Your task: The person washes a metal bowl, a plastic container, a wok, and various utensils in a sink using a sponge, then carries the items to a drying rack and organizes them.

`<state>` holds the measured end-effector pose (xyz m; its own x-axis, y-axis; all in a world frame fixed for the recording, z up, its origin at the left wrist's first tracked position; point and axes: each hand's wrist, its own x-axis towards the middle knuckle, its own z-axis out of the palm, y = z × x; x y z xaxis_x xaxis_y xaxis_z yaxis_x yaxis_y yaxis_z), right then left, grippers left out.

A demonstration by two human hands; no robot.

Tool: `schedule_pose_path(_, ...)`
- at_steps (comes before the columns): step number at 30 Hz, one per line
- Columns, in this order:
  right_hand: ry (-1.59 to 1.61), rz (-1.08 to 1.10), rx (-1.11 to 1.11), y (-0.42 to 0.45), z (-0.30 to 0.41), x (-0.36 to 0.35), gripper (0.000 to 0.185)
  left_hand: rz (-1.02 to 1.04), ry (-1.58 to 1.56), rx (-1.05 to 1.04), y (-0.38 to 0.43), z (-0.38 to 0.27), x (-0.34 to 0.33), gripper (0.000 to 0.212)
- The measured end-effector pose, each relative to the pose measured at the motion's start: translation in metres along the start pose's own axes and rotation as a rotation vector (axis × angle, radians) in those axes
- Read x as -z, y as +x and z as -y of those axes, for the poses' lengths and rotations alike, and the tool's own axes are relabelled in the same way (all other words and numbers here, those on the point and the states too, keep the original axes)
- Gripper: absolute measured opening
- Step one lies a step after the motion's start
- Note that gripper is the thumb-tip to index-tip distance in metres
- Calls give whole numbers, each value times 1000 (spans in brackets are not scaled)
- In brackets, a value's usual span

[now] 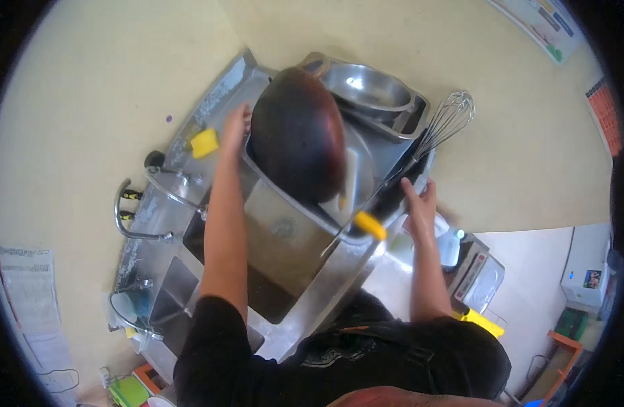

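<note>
My left hand (238, 122) grips the left side of a large metal container (296, 207), its fingers partly hidden behind the rim. On the opposite side my right hand (421, 206) holds the container's edge, its thumb beside the wire whisk (446, 119). A dark, round-bottomed pan (296, 137) with a reddish side rests tilted in the container. Beside it are a white utensil (351, 178) and a blurred yellow piece (370, 225). Behind the pan lies an oval steel bowl (368, 86) on a rectangular steel tray (413, 129).
Below the container is a steel sink (279, 285) holding cloudy water. A second basin (172, 290), curved faucets (121, 211) and a yellow sponge (205, 143) are at left. A scale (482, 280) stands at right, near a clear plastic container (448, 246). Walls border the counter.
</note>
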<state>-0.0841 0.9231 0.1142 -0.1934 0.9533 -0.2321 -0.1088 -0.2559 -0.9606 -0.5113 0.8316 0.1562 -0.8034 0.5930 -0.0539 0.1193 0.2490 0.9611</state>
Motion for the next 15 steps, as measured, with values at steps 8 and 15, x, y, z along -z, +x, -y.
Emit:
schedule_pose_path(8, -67, -161, 209, 0, -12, -4, 52, -6, -33, 149, 25, 12, -28, 52)
schedule_pose_path(15, 63, -8, 144, -12, 16, 39, 44, -85, -194, 128, -78, 5, -13, 57)
